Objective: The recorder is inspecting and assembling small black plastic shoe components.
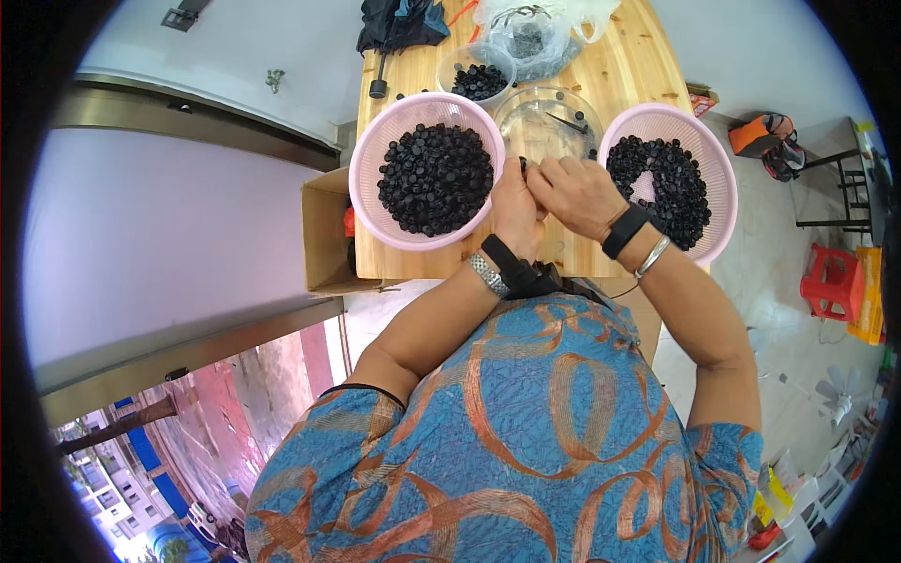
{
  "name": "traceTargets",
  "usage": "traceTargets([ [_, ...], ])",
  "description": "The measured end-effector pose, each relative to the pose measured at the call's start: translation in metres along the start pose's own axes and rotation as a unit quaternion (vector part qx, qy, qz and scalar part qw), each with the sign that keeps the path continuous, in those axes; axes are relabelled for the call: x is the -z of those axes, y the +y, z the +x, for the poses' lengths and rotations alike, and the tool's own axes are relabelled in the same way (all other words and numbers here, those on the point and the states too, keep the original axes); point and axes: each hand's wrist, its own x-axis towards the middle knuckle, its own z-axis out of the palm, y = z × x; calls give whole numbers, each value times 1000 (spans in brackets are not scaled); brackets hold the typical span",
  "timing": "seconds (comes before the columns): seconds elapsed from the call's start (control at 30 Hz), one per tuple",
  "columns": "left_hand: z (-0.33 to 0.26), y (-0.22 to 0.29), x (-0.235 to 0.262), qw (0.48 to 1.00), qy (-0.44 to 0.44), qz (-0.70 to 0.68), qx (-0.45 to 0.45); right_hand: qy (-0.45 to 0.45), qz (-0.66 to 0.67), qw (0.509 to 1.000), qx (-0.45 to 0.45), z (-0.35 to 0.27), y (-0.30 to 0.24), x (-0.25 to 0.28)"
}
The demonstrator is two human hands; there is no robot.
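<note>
My left hand (pixel 516 211) and my right hand (pixel 574 192) are pressed together over the wooden table (pixel 638 66), fingers closed around a small black part (pixel 524 167) that is mostly hidden. To the left of my hands stands a pink basket (pixel 368 159) heaped with small black caps (pixel 434 178). Right of them a second pink basket (pixel 721 178) holds more black caps (pixel 662 183). Just beyond my hands sits a clear round bowl (pixel 526 113) with a few black pieces inside.
A smaller clear bowl of black caps (pixel 479 80), a clear plastic bag (pixel 540 33) and a dark folded umbrella (pixel 399 23) lie at the table's far end. An open cardboard box (pixel 324 235) stands left of the table. A red stool (pixel 831 281) is on the floor right.
</note>
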Motion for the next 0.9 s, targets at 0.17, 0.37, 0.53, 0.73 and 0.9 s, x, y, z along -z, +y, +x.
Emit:
traceTargets([
  [0.17, 1, 12, -10, 996, 32, 79, 1, -15, 200, 954, -222, 10, -12, 10],
  [0.37, -28, 20, -15, 999, -31, 34, 12, 96, 320, 864, -376, 7, -45, 36],
  [0.53, -31, 17, -15, 993, -43, 79, -73, 69, 242, 909, -331, 10, -42, 58],
  [0.73, -45, 24, -19, 991, -62, 105, -61, 111, 248, 906, -323, 5, -47, 56],
  [0.9, -52, 26, -24, 996, -85, -1, -5, 135, 262, 899, -325, 1, -53, 55],
])
